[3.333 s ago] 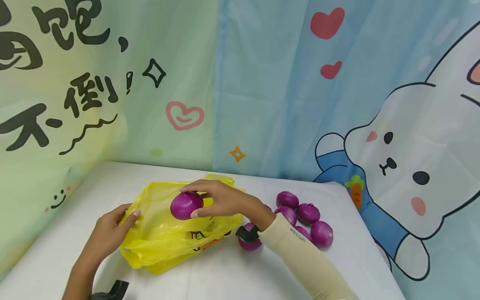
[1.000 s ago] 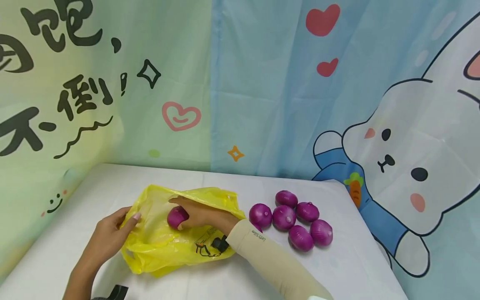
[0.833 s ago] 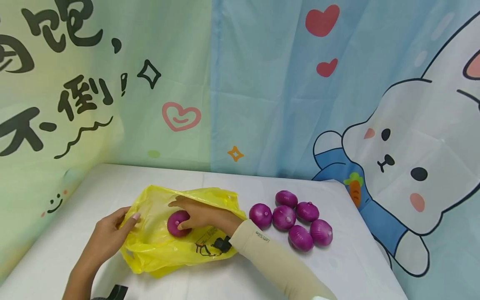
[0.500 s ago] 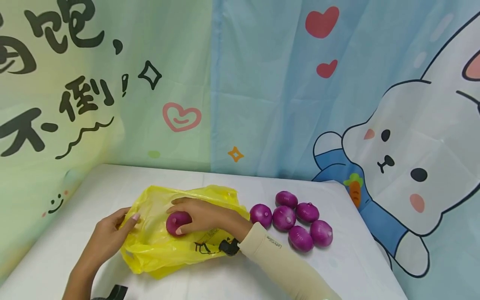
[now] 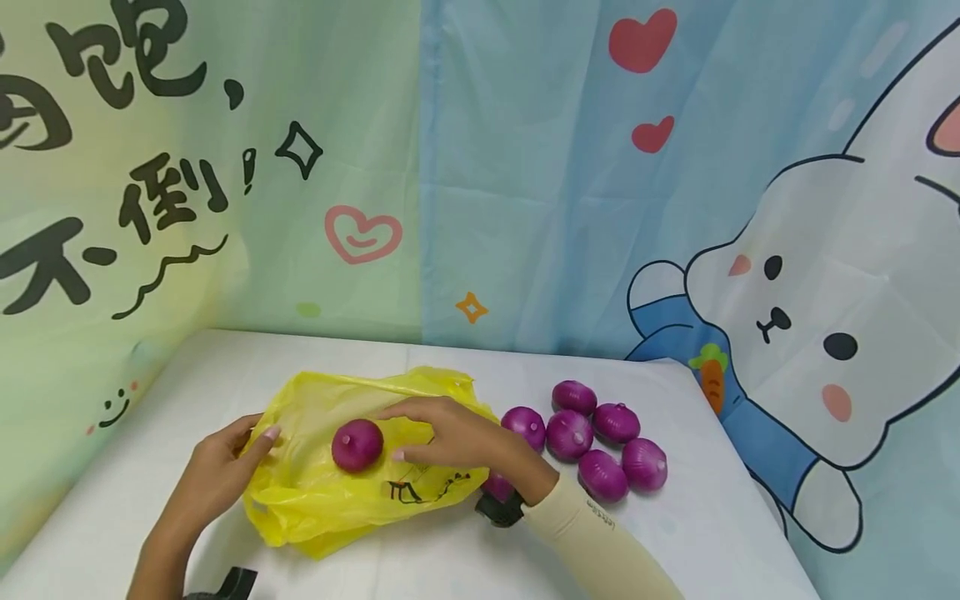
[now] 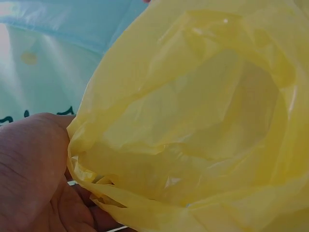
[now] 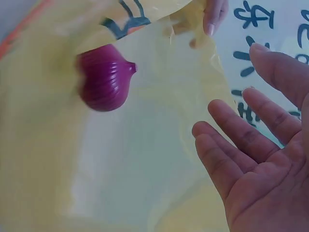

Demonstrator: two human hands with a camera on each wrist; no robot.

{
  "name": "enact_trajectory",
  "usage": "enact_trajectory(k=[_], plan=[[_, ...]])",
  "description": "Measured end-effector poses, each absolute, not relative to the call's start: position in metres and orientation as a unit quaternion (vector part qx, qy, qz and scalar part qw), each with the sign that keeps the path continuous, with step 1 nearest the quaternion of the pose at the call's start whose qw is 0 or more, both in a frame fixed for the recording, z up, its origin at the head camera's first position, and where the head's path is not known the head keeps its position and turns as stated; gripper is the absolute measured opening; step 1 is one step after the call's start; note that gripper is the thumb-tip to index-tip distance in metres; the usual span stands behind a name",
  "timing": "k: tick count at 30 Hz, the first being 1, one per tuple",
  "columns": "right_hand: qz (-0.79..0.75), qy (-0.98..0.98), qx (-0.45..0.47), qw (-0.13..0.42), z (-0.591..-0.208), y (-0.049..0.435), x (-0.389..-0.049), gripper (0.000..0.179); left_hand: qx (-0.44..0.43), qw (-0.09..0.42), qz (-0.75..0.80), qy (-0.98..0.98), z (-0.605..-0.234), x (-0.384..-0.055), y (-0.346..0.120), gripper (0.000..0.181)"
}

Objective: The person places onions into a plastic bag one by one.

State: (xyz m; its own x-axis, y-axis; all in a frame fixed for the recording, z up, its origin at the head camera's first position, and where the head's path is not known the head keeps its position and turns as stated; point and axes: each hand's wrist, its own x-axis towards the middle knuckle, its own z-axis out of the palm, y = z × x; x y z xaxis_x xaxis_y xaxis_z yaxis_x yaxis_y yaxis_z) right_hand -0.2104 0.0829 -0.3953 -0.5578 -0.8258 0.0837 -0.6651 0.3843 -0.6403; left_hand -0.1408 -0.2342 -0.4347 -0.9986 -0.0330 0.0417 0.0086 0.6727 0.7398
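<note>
As one onion [image 5: 357, 446] touches one bag [image 5: 318, 500], seven others [image 5: 569, 436]

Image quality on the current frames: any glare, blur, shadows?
Head: bright, fairly even light, small highlights on the loose onions, soft shadow below the yellow bag; left wrist: dimmer, hazy, shiny spots on the plastic; right wrist: also dim, single onion smeared along its left edge, right hand clearer.

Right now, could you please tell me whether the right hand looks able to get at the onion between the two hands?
Probably yes: the right hand is empty, just beside the onion, and the head view shows nothing in between.
</note>
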Motion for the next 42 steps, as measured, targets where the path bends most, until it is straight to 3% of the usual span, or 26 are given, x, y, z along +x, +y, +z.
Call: enact_trajectory(k=[9, 17, 22, 29, 37, 42], plan=[[-0.433, 0.812, -0.380, 0.095, -0.412, 0.130, -0.196, 0.041, 0.008, 0.030, -0.397, -0.917, -0.433, -0.141, -0.236, 0.059], [-0.522, 0.784, -0.333, -0.054, -0.428, 0.163, -0.187, 0.026, 0.008, 0.038, -0.405, -0.913, -0.433, -0.144, -0.234, 0.058], [-0.558, 0.783, -0.258, -0.092, -0.435, 0.177, -0.185, 0.029, 0.011, 0.039, -0.404, -0.914, -0.433, -0.144, -0.237, 0.059], [-0.558, 0.802, -0.200, -0.068, -0.453, 0.194, -0.182, 0.048, 0.019, 0.025, -0.409, -0.912, -0.433, -0.147, -0.240, 0.064], [-0.535, 0.816, -0.218, 0.031, -0.474, 0.205, -0.177, 0.055, 0.010, 0.047, -0.403, -0.914, -0.430, -0.151, -0.240, 0.060], [-0.507, 0.835, -0.210, 0.038, -0.482, 0.206, -0.175, 0.053, 0.012, 0.046, -0.406, -0.912, -0.429, -0.153, -0.237, 0.062]])
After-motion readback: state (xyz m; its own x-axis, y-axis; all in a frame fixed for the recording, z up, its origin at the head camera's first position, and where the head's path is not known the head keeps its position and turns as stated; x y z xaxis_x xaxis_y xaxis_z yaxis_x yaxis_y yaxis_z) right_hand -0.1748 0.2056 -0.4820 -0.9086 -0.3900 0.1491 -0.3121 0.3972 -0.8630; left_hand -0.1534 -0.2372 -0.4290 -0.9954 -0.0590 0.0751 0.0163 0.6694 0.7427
